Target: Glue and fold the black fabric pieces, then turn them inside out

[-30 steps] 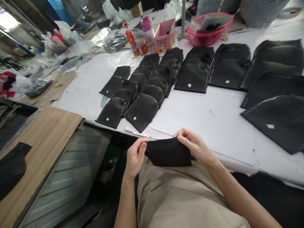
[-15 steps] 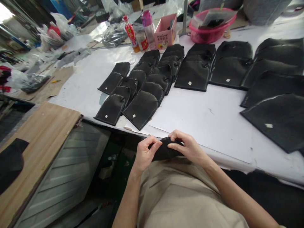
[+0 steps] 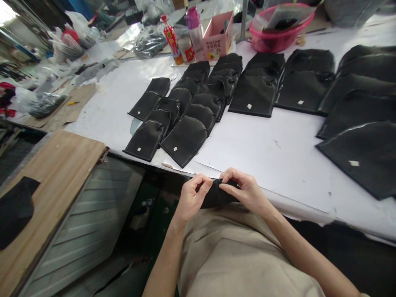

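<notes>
At the table's front edge, close to my body, I hold a black fabric piece (image 3: 218, 197) between both hands. My left hand (image 3: 194, 196) pinches its upper edge between thumb and bent fingers. A short way to the right, my right hand (image 3: 244, 189) pinches the same edge, thumb and forefinger meeting near a small fold. The lower part of the piece hangs against my beige clothing. Beyond my hands, overlapping black sewn pieces with small white tags, such as one front piece (image 3: 185, 140), lie in rows on the white-covered table (image 3: 256, 144).
A pink basin (image 3: 280, 39), a pink box (image 3: 218, 37), a purple-capped bottle (image 3: 194, 33) and a red-labelled drink bottle (image 3: 171, 39) stand at the back. On the left, a wooden board (image 3: 68, 161) carries another black piece (image 3: 17, 210). Plastic bags (image 3: 66, 47) lie farther back.
My hands have shifted very slightly, and the left fingertips are a little closer to the right ones along the edge. Both still pinch the black fabric piece. The view has tilted slightly.
</notes>
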Demonstrator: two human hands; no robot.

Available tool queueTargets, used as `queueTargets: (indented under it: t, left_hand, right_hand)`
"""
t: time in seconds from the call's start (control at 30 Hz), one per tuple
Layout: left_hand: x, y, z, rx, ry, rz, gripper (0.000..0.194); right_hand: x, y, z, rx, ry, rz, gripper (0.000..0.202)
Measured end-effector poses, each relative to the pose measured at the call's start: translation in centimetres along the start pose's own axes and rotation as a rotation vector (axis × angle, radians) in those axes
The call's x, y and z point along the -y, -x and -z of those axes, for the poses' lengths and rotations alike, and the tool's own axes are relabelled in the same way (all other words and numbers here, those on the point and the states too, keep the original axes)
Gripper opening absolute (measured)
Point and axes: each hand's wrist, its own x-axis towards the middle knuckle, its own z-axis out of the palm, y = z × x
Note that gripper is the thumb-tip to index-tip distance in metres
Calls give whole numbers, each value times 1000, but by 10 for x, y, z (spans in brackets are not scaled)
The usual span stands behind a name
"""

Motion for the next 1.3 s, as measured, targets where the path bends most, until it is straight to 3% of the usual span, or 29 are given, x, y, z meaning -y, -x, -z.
queueTargets:
  t: [0.13, 0.37, 0.63, 0.77, 0.97, 1.13, 1.3]
  left_hand:
    - [3, -5, -6, -26, 116, 112, 40]
    - [12, -11, -10, -25, 300, 286, 35]
    - [16, -11, -11, -34, 236, 303, 26]
    - [16, -11, -13, -51, 148, 244, 20]
    - [14, -9, -16, -64, 78, 176, 16]
    - [12, -7, -17, -60, 42, 152, 15]
    - [14, -7, -18, -49, 50, 154, 16]
  right_hand:
    - [-1, 2, -3, -41, 130, 153, 10]
    - [-6, 8, -4, -26, 307, 351, 15]
    - [-13, 8, -4, -6, 322, 421, 12]
    - [-9, 6, -5, 4, 231, 313, 6]
    - [-7, -2, -9, -50, 8, -78, 13]
    - [-5, -8, -10, -13, -54, -132, 16]
    - [-1, -10, -14, -72, -31, -151, 21]
